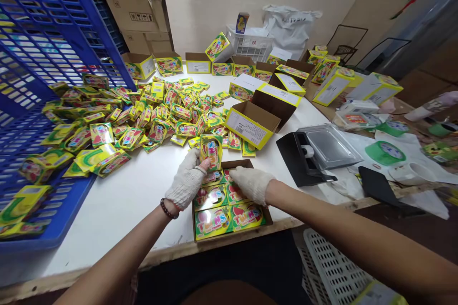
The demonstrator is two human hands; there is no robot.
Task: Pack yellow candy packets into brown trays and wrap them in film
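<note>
At the centre of the frame, the left hand held one small printed box between thumb and fingers, above an open carton. The right hand reached into the carton's upper right; whether it gripped anything could not be told. Packed boxes lay in two columns, lower rows placed, the upper part partly hidden. The visible layer was judged nearly complete; layers beneath could not be verified. Beyond, a loose pile spread across the table to the blue crate at left, indicating considerable work outstanding.
</note>
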